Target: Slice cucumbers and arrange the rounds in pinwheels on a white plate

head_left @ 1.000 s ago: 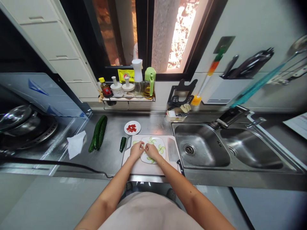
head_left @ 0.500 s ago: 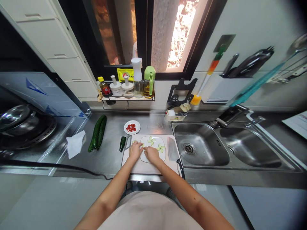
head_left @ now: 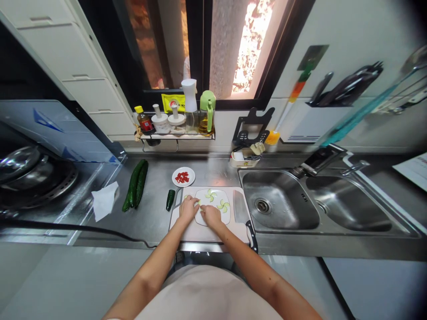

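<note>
On the white cutting board (head_left: 196, 235) lies a squarish white plate (head_left: 218, 221). Thin pale-green cucumber slices form pinwheels on it, one near the top (head_left: 211, 194) and one at the right (head_left: 223, 206). My left hand (head_left: 188, 209) is over the plate's left edge, its fingers pinched at a small cucumber slice (head_left: 199, 202). Close beside it, my right hand (head_left: 211, 215) is closed over the plate, fingertips almost meeting the left ones; what it pinches is hidden. A cleaver (head_left: 239, 206) with a black handle rests along the board's right side. Left of the board lies a cut cucumber piece (head_left: 170, 200).
Behind the board stands a small white dish (head_left: 183, 177) of chopped red pieces. Whole cucumbers (head_left: 135, 184) and a white paper (head_left: 105, 201) lie to the left. A double sink (head_left: 280, 200) is at the right; a rack of seasonings (head_left: 178, 136) hangs under the window.
The camera view has shifted very slightly. Both hands stay at almost the same spot over the plate, and the slices lie as before.
</note>
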The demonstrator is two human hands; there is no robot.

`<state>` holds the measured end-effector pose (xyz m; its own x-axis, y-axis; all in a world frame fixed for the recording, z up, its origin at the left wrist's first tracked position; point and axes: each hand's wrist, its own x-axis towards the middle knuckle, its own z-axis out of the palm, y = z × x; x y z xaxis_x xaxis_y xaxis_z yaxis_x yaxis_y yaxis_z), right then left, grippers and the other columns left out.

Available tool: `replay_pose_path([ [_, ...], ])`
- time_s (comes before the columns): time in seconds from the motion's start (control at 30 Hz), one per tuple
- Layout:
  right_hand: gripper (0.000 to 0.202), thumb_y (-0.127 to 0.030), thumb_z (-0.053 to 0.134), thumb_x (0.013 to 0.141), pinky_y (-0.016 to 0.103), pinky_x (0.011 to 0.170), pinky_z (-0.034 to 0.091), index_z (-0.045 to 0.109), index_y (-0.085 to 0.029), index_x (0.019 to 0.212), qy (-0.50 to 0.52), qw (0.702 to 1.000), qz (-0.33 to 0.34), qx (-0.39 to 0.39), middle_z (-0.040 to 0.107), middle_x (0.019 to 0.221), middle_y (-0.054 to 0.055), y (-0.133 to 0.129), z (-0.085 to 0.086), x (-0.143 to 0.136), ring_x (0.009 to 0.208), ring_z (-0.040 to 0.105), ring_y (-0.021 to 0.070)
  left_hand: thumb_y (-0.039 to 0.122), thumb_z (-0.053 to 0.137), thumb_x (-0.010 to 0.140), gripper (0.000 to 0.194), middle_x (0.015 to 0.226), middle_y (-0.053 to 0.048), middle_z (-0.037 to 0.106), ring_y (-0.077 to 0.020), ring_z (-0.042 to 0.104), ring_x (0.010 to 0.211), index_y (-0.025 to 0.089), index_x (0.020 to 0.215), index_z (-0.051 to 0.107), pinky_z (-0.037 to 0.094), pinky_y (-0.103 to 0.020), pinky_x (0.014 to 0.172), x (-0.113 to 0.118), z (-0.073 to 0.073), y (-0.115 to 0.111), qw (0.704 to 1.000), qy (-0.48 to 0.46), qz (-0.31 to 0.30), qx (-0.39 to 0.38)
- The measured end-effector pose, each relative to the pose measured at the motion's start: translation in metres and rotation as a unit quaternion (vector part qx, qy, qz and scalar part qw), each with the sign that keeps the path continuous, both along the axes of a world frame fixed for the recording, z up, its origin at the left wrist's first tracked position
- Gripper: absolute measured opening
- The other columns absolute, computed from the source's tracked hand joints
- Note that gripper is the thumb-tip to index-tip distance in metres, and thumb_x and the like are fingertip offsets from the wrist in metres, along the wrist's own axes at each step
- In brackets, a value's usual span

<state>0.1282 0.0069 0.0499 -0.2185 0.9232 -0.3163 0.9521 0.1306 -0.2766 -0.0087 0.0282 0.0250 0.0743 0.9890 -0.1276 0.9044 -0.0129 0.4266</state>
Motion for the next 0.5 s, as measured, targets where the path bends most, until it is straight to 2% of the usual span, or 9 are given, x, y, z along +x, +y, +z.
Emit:
replay_pose_path([
  [0.2, 0.035, -0.03, 0.041, 0.09, 0.027, 0.072, 0.039, 0.059, -0.027, 0.12, 0.003, 1.0, -0.026, 0.002, 0.068, 0.103, 0.007, -0.0016, -0.0021, 0.0019, 0.093, 0.062, 0.0199, 0.033, 0.053, 0.085, 0.03, 0.101, -0.004, 0.054, -0.0175, 0.054, 0.094, 0.028, 0.113, 0.064, 0.04, -0.027, 0.08, 0.0006, 0.0006, 0.0006, 1.0, -0.003, -0.005, 0.006],
  [0.5, 0.031, -0.029, 0.04, 0.091, 0.027, 0.071, 0.039, 0.062, -0.025, 0.113, -0.014, 1.0, -0.013, -0.002, 0.069, 0.099, 0.008, -0.0007, 0.0003, 0.0, 0.092, 0.063, 0.0197, 0.034, 0.053, 0.085, 0.03, 0.1, -0.004, 0.054, -0.0176, 0.054, 0.093, 0.029, 0.112, 0.065, 0.041, -0.026, 0.078, 0.0015, -0.0008, 0.0015, 1.0, -0.008, -0.009, 0.005],
])
